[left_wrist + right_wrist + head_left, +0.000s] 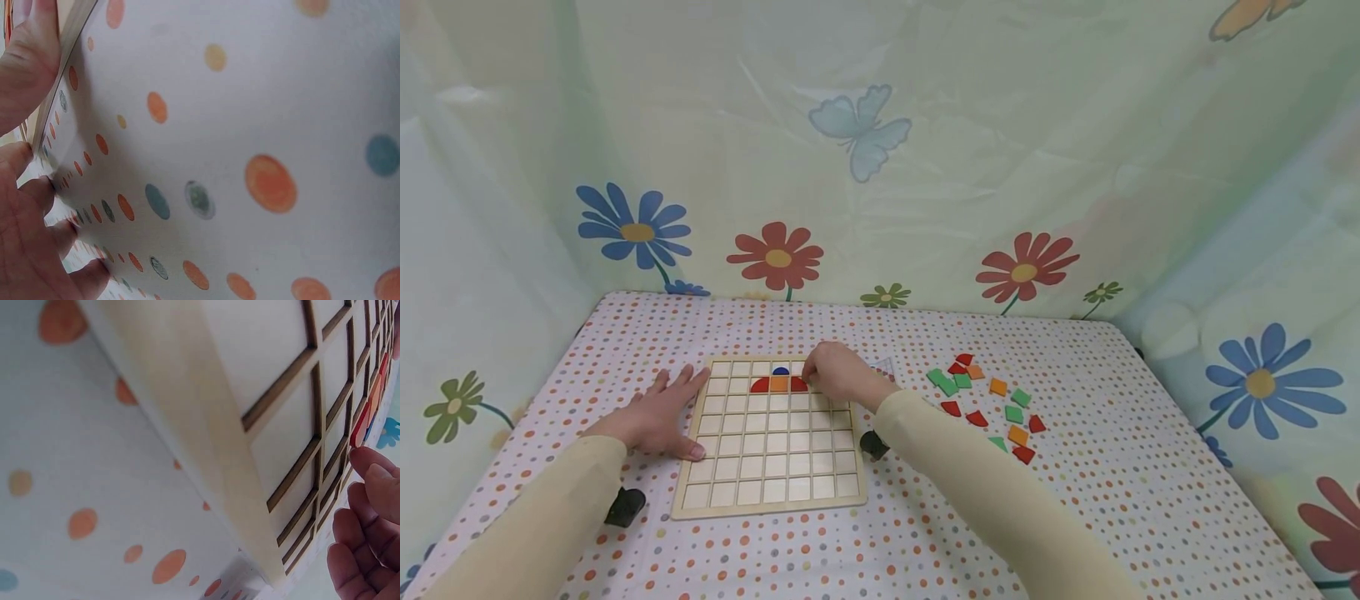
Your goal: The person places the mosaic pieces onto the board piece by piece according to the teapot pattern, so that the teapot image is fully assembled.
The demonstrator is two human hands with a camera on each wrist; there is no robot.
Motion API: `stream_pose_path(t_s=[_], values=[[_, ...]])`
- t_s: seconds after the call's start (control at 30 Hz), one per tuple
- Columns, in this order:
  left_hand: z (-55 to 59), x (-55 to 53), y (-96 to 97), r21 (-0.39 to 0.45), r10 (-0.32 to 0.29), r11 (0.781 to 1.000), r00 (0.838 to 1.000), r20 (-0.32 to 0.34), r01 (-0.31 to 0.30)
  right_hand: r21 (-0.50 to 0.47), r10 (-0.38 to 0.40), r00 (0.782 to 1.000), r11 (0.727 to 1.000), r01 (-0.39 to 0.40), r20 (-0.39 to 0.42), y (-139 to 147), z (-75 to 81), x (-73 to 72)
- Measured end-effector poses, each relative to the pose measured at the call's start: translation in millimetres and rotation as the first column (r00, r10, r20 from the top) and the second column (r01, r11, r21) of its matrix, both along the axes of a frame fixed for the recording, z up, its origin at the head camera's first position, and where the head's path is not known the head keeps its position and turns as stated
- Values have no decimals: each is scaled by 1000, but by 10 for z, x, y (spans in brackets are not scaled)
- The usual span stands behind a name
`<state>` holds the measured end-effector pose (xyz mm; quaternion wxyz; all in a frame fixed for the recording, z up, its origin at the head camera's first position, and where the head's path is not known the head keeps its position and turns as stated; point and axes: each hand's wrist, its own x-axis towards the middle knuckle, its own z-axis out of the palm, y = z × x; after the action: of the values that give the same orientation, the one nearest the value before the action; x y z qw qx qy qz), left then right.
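A pale wooden grid board [767, 505] lies on the dotted tablecloth. Near its top, a blue piece [781, 371] sits above an orange square [779, 384], flanked by a red rounded piece [761, 385] and a red rounded tile [799, 384]. My left hand [658, 415] rests at the board's left edge with fingers spread, the thumb reaching the frame. The right hand [838, 372] is over the upper right cells, fingers loosely bent. In the right wrist view its index fingertip [362, 456] is right at the red tile's edge, and the thumb lies beside that finger.
Loose green, orange and red pieces [1015, 414] are scattered right of the board. A printed sheet [883, 365] lies partly behind the right wrist. Black objects sit beside the board [873, 445] and near the left sleeve [625, 507]. A flowered curtain [910, 225] hangs behind the table.
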<state>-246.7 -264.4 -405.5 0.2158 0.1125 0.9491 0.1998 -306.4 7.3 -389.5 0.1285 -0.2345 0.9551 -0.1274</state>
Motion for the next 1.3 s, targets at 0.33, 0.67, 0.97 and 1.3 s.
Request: stream_pose_path(t_s=[0.33, 0.67, 0.97, 1.3], values=[[-6, 3, -3, -8, 2, 1000, 1000, -8, -2, -52, -21, 999, 998, 19, -30, 75, 47, 31], [0, 10, 1, 3, 3, 1000, 1000, -8, -3, -171, -69, 998, 983, 66, -10, 512, 158, 99], [4, 15, 20, -5, 13, 1000, 1000, -7, -13, -219, -144, 989, 966, 136, -23, 1254, 217, 154], [-18, 3, 19, -11, 12, 1000, 1000, 1, -12, -175, -296, 955, 942, 288, -23, 1943, 109, 193]])
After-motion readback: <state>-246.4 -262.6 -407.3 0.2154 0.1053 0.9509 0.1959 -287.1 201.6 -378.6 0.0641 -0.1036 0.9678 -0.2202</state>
